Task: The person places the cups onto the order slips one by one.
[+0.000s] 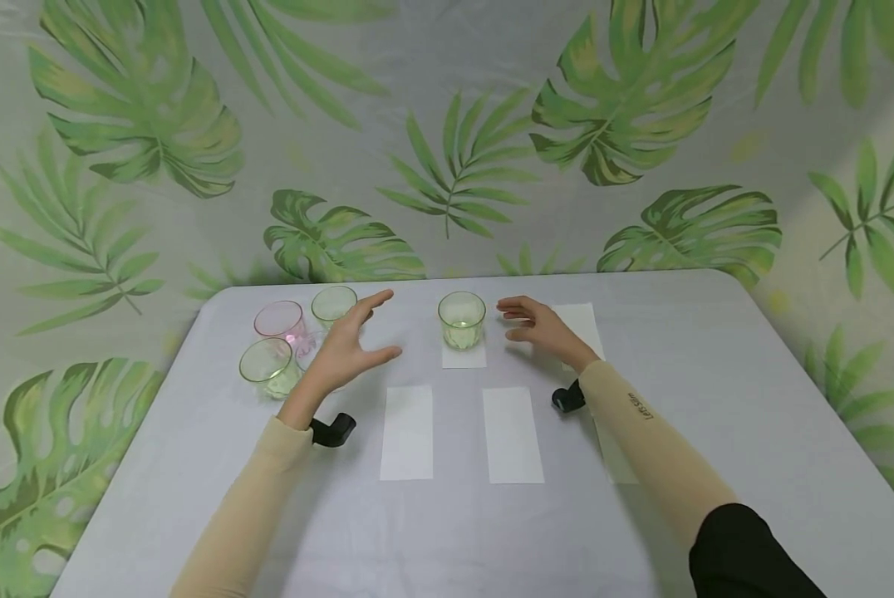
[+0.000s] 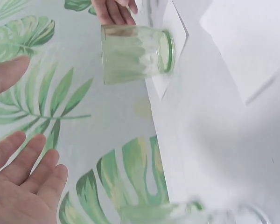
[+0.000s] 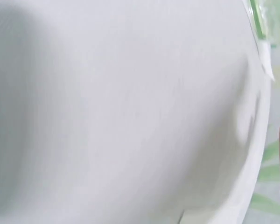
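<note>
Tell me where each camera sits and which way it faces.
Head: on the head, facing forward and down at the table; left hand, right hand and sleeves show.
Left wrist: on that wrist, facing the green glass between the hands; both hands partly show.
Right wrist: on that wrist, facing mostly the table; a sliver of the right hand shows.
Shared: head and left wrist both show that glass.

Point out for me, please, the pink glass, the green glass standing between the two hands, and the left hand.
Green glass [image 1: 462,325], head view: the middle of its body.
Pink glass [image 1: 282,322], head view: its middle, inside the rim.
Left hand [image 1: 344,349], head view: the middle of the hand.
</note>
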`<state>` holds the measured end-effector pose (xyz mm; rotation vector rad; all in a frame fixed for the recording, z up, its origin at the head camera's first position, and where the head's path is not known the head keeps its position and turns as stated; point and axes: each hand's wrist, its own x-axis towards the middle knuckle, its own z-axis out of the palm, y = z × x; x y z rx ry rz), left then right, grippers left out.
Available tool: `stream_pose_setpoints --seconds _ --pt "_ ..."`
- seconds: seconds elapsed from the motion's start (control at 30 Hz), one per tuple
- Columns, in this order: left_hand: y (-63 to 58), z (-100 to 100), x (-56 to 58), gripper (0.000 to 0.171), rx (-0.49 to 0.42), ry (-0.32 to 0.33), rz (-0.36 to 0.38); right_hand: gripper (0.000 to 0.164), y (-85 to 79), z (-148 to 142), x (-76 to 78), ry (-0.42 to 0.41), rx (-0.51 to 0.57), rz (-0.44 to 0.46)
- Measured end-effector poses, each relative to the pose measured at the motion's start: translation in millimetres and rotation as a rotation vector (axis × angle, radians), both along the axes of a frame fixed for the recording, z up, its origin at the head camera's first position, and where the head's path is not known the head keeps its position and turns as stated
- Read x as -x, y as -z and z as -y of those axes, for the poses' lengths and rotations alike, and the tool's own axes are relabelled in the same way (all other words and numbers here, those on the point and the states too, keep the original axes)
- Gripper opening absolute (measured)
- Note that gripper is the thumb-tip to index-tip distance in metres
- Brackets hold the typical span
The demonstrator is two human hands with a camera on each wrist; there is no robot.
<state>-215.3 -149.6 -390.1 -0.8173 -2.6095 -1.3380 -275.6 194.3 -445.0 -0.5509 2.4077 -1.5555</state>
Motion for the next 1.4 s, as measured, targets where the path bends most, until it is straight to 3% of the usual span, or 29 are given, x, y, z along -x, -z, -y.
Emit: stream_pose_setpoints --seconds 0.27,0.67,0.9,1.1,1.4 --pt "-3.6 34.5 -14.4 0.080 0.052 -0.047 0.050 0.050 -4.8 -32.5 -3.3 0.017 0.030 0.007" --pt "5.6 75.9 -21.0 0.079 0.116 -0.129 0.090 0.050 -5.3 -79.5 -8.5 0.051 0.009 -0.005" --pt "10.7 86.1 -19.3 0.079 0.167 -0.148 0.119 0.052 -1.2 -104.4 -10.6 0.086 -0.023 0.021" --pt "16.0 91.3 -16.5 0.079 0.213 -0.128 0.084 0.054 2.4 -117.0 -14.0 0.103 -0.065 0.028" --pt "10.9 91.2 -14.4 0.076 0.294 -0.083 0.084 0.058 7.9 -126.1 -16.6 0.126 -0.171 0.064"
